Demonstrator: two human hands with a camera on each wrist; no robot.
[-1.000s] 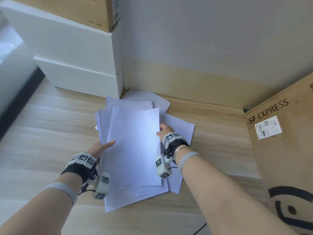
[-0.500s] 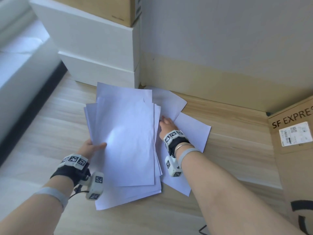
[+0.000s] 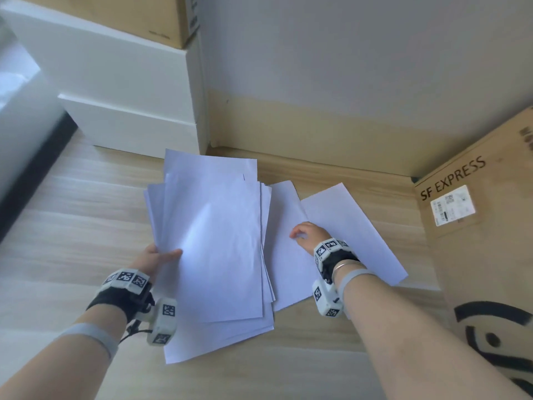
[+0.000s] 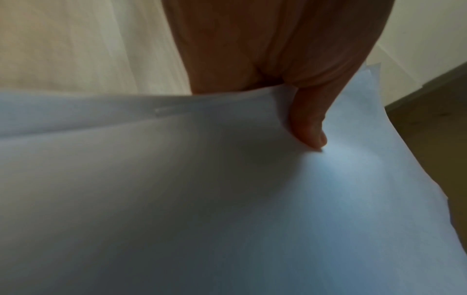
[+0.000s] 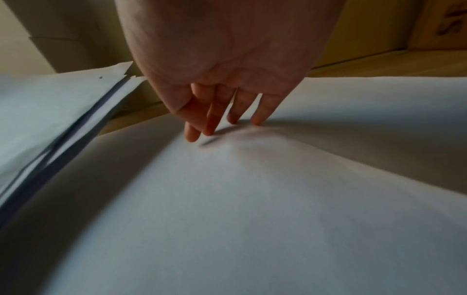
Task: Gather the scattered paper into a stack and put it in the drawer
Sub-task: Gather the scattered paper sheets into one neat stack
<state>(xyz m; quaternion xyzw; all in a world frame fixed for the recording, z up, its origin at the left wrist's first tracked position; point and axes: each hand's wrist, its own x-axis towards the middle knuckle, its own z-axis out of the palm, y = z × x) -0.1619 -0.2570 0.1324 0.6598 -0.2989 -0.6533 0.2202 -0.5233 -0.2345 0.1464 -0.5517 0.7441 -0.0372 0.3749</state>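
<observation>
A loose stack of white paper (image 3: 213, 243) is lifted off the wooden floor, and my left hand (image 3: 157, 259) grips its left edge, thumb on top (image 4: 309, 129). Two more white sheets lie flat on the floor to the right: one (image 3: 284, 255) under my right hand (image 3: 305, 233), the other (image 3: 354, 226) further right, partly beneath it. My right fingertips (image 5: 209, 127) press down on the nearer sheet (image 5: 227, 199), fingers bent at the tips, nothing pinched. The white drawer unit (image 3: 129, 90) stands at the back left; its fronts look closed.
A cardboard box (image 3: 129, 15) sits on top of the drawer unit. A large SF Express carton (image 3: 484, 241) stands close on the right. The wall and beige skirting (image 3: 302, 131) run right behind the papers. Bare wood floor (image 3: 72, 212) lies to the left.
My right hand has let go of the stack's right edge and moved right, down onto the loose sheets. The left hand now holds the stack alone, shifted slightly left.
</observation>
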